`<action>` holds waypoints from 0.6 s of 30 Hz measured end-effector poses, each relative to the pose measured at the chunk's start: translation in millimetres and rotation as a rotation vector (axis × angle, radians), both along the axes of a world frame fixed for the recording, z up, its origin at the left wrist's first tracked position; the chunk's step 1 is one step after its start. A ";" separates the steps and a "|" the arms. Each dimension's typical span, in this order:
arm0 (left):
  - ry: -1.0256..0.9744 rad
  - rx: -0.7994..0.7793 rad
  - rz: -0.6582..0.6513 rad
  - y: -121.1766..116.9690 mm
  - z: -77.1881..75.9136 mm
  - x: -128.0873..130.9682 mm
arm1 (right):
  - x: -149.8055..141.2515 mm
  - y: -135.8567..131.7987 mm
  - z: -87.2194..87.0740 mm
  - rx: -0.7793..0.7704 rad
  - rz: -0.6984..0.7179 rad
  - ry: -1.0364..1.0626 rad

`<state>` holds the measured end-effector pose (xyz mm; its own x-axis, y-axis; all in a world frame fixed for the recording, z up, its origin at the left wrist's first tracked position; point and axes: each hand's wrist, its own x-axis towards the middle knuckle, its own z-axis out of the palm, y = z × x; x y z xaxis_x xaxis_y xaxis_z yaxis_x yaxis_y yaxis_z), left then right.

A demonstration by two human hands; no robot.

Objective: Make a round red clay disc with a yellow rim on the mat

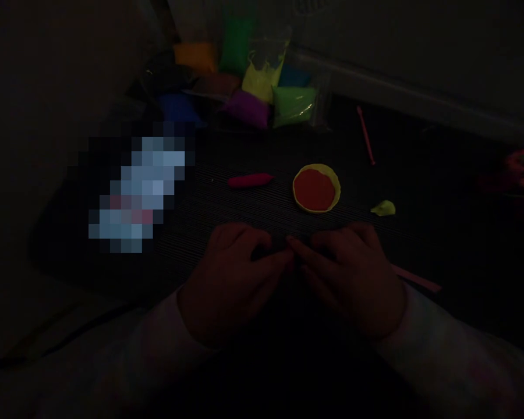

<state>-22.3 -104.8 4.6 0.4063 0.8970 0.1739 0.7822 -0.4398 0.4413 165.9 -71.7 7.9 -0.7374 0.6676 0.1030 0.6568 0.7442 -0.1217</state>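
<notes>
The person's left hand (229, 279) and right hand (360, 276) meet at the fingertips, too dark to tell what they hold, near a round, yellow-rimmed, red clay-like disc (313, 190).

The view is very dim, its brightest area a pale-blue patch (146, 189) at left broken into coarse mosaic blocks, while small white glints catch on the light green bag (293, 103), the surface (262, 210) sinks almost to black below, and shadow swallows detail between left hand (238, 265) and right hand (353, 267)
</notes>
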 end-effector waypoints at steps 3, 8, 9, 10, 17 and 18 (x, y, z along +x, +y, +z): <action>0.010 0.023 0.013 -0.9 -0.1 0.4 | 0.2 -0.7 0.4 0.017 -0.008 -0.002; 0.029 0.026 0.017 -1.2 0.4 2.6 | -0.3 -0.8 1.4 0.039 -0.010 -0.015; 0.030 0.025 0.019 -1.1 0.5 2.8 | -0.2 -1.0 1.5 0.047 -0.007 -0.014; 0.031 0.024 0.021 -1.0 0.6 3.0 | 0.2 -1.1 1.5 0.053 -0.002 -0.010; 0.018 0.030 0.029 -1.2 0.6 3.4 | 2.2 -1.1 1.9 0.043 -0.006 0.023; 0.020 0.029 0.027 -1.3 0.6 3.6 | 1.9 -1.1 1.7 0.053 -0.008 0.017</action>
<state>-18.7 -106.1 5.2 0.3857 0.9024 0.1923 0.8025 -0.4309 0.4127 167.9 -72.8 9.6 -0.7300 0.6665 0.1510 0.6607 0.7448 -0.0937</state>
